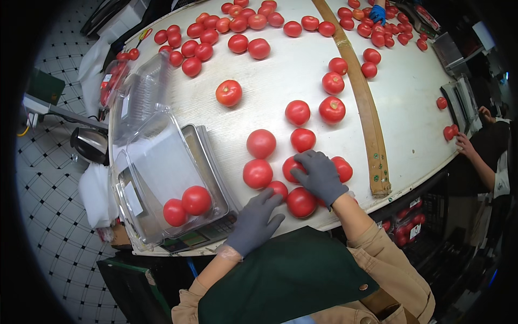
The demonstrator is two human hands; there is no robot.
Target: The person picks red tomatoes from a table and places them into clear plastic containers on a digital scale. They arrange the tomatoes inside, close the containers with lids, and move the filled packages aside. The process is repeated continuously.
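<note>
Both my hands wear grey gloves. My right hand point(321, 178) grips a red tomato point(289, 170), thumb and fingers against its right side as it rests on the white table point(198, 105). My left hand point(255, 222) has its fingers apart, and the fingertips reach a tomato point(279, 188) that they partly cover. Close by lie a large tomato point(301, 202), one to the left point(257, 174) and one to the right point(342, 169). On my left, an open clear plastic clamshell box point(162, 158) holds two tomatoes point(196, 200) at its near end, on top of a scale point(202, 231).
Many tomatoes point(238, 24) lie at the far side. A tape-covered strip point(360, 93) divides the table. A blue-gloved hand point(377, 14) touches tomatoes beyond it; another person's hand point(465, 144) is at the right edge. Scissors point(144, 35) and an electric kettle point(90, 145) are at left.
</note>
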